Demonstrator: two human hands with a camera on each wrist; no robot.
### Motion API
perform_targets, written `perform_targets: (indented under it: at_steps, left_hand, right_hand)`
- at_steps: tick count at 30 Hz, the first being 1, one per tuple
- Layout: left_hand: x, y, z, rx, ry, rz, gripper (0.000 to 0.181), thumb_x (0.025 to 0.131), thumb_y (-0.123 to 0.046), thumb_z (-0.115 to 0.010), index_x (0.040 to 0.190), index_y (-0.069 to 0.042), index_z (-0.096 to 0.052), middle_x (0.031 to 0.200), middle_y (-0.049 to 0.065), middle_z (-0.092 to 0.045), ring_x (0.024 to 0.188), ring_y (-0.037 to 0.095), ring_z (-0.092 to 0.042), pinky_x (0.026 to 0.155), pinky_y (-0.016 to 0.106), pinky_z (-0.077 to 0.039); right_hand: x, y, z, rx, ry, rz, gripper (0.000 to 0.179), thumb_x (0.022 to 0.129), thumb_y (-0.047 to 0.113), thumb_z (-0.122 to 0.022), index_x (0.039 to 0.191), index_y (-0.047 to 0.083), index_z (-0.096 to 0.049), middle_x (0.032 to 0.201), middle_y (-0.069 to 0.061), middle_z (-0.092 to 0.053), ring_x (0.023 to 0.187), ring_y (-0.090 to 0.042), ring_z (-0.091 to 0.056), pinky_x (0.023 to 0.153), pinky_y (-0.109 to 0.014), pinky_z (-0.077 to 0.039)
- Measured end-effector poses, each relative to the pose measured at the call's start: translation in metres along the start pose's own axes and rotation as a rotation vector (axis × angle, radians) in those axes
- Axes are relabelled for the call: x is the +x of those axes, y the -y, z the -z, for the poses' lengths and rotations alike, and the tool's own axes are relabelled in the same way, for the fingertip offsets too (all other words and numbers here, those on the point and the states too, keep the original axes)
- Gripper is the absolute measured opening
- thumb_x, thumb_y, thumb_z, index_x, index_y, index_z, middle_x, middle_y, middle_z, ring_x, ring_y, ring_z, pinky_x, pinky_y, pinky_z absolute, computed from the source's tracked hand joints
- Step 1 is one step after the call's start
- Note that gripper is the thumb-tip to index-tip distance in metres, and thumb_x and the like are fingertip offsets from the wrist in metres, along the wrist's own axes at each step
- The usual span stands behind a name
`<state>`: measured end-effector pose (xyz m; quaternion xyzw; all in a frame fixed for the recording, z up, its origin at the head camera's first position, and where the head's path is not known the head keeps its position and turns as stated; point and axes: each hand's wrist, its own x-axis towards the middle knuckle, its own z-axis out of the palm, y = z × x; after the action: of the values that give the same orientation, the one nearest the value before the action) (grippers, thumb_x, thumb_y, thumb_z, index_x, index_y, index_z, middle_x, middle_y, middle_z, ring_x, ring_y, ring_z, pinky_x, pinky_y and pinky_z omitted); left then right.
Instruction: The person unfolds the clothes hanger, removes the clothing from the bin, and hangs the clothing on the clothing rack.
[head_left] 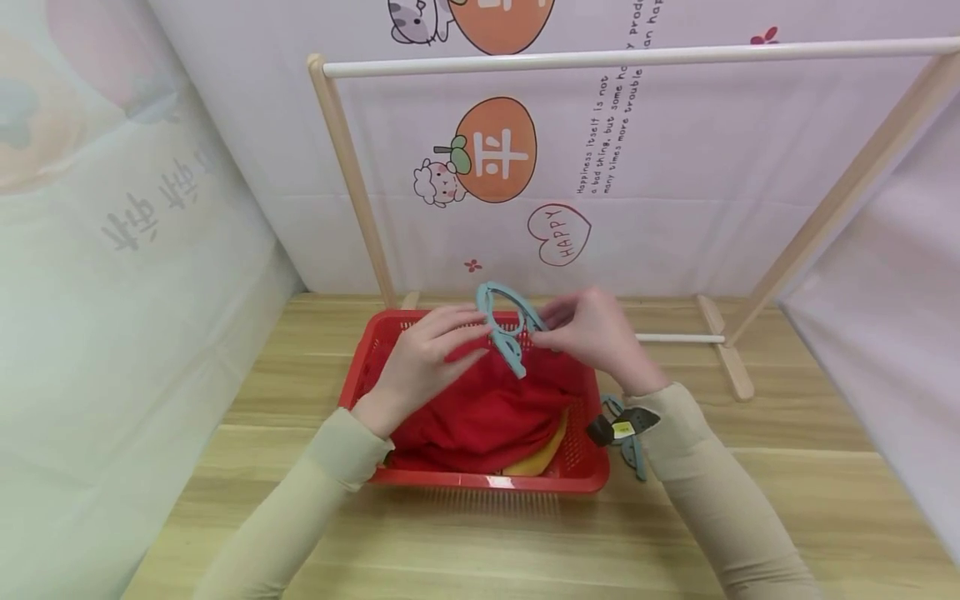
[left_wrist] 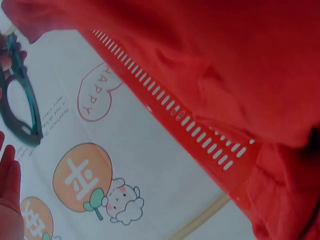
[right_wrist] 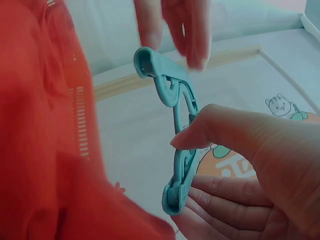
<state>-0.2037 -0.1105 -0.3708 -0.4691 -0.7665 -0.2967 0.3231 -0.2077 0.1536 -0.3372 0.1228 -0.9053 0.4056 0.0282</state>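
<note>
A teal folding clothes hanger (head_left: 512,357) is held up above the red basket (head_left: 480,481). My right hand (head_left: 597,335) pinches it between thumb and fingers, as the right wrist view shows with the hanger (right_wrist: 177,195) seen nearly end-on. My left hand (head_left: 429,354) is beside the hanger's other end, its fingers stretched out and fingertips right at the plastic. In the left wrist view the left-hand fingers (left_wrist: 9,175) look straight, just below the hanger (left_wrist: 20,131). Under both hands, crumpled red cloth (head_left: 480,417) fills much of the basket.
Another teal hanger (head_left: 633,457) lies on the wooden table right of the basket, partly hidden by the right wrist. Yellow cloth (head_left: 542,460) shows beneath the red. Behind stands a wooden rack with a white top bar (head_left: 600,60), before a printed white backdrop (head_left: 675,217).
</note>
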Motion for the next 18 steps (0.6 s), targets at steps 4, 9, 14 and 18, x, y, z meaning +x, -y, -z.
perform_targets:
  at_steps: [4,9,14,18]
  left_hand:
    - [-0.001,0.0,-0.007,0.075,-0.013,0.004,0.039,0.077,-0.002,-0.089,0.114,-0.005,-0.077,0.119,0.012,-0.071,0.117,0.03,-0.063,0.099,0.035,-0.053]
    - [-0.004,-0.001,-0.01,0.135,-0.039,0.05,0.031,0.08,-0.003,-0.087,0.11,-0.007,-0.079,0.109,0.009,-0.074,0.106,0.025,-0.068,0.093,0.035,-0.056]
    - [-0.009,0.002,-0.011,0.074,-0.081,0.165,0.032,0.079,-0.001,-0.087,0.108,-0.007,-0.078,0.104,0.005,-0.076,0.095,0.019,-0.072,0.087,0.035,-0.059]
    - [-0.008,0.003,-0.011,-0.046,-0.128,0.252,0.024,0.083,-0.001,-0.084,0.105,-0.006,-0.078,0.1,0.003,-0.077,0.093,0.016,-0.073,0.084,0.033,-0.059]
  right_hand:
    - [-0.002,0.008,-0.001,-0.039,-0.002,0.022,0.028,0.075,0.023,-0.09,0.095,0.007,-0.079,0.08,-0.001,-0.074,0.072,-0.015,-0.07,0.064,-0.035,-0.058]
    - [-0.007,0.015,-0.003,-0.022,0.009,0.1,0.031,0.079,0.021,-0.087,0.105,0.007,-0.079,0.089,-0.002,-0.076,0.078,-0.015,-0.071,0.07,-0.035,-0.06]
    - [-0.01,0.018,-0.001,0.042,0.032,0.164,0.031,0.084,0.013,-0.083,0.114,0.005,-0.077,0.1,-0.004,-0.076,0.083,-0.016,-0.072,0.075,-0.036,-0.061]
    - [-0.011,0.018,0.0,0.088,0.055,0.183,0.032,0.084,0.008,-0.082,0.115,0.005,-0.077,0.105,-0.007,-0.075,0.084,-0.018,-0.073,0.077,-0.037,-0.061]
